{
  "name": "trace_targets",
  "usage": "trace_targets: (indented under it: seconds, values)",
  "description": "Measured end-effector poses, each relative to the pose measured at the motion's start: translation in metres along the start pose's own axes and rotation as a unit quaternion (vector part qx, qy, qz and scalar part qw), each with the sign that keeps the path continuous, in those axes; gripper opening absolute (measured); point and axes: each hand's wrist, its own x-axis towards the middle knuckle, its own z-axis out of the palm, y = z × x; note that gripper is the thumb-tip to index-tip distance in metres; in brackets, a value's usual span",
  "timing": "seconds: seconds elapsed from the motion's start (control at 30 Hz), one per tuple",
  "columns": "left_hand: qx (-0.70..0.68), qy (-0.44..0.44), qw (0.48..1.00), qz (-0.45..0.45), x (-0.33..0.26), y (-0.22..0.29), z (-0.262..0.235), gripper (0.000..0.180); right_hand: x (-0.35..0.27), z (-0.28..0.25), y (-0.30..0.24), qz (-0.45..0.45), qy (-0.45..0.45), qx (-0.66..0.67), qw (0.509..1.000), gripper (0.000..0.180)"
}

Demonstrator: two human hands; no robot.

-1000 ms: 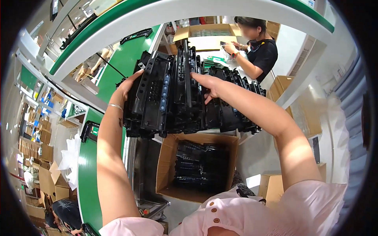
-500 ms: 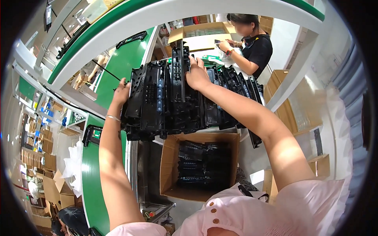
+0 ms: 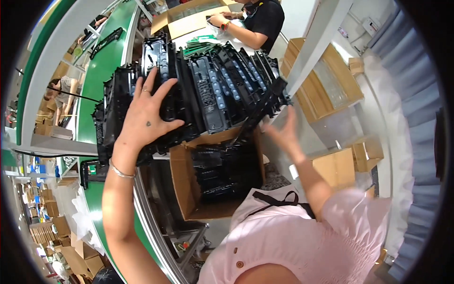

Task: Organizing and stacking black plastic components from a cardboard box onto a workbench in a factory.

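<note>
A row of black plastic housings [image 3: 208, 104], some with a line of round bluish spots, stands packed together in front of me. My left hand [image 3: 146, 113] lies over the left part of the row, its fingers spread and touching the tops. At the right end, a long black plastic part [image 3: 265, 106] leans at a slant, its lower end over an open carton [image 3: 180, 184]. Beside that part is my right hand [image 3: 285, 135], blurred, with thumb and fingers apart and nothing visible in it. More black parts [image 3: 224, 173] lie inside the carton.
A green conveyor belt [image 3: 97, 111] runs along the left. Green boards [image 3: 201, 46] lie behind the row, near a co-worker in black [image 3: 265, 23] and another carton [image 3: 189, 19]. A white post [image 3: 307, 52] and a tall carton [image 3: 324, 80] stand at right.
My left hand has moved from the row's left end onto its tops. My right hand has left the row's middle and come down to the right. The view has shifted; a part now slants at the right end.
</note>
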Motion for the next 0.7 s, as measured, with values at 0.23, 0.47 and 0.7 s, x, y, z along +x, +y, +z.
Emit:
trace_targets:
  seconds: [0.23,0.47,0.7]
  values:
    - [0.072,0.040,0.996,0.016,-0.006,0.064,-0.008,0.089,0.011,0.059,0.053,0.134,0.034,-0.013,0.990,0.086]
    - [-0.004,-0.087,0.993,0.084,-0.020,0.109,0.067,0.080,0.019,0.023,0.014,0.190,-0.104,-0.158,0.964,0.080]
    - [0.020,-0.066,0.997,0.030,-0.002,0.103,0.109,0.078,0.136,0.026,-0.068,0.024,-0.199,-0.312,0.929,0.079]
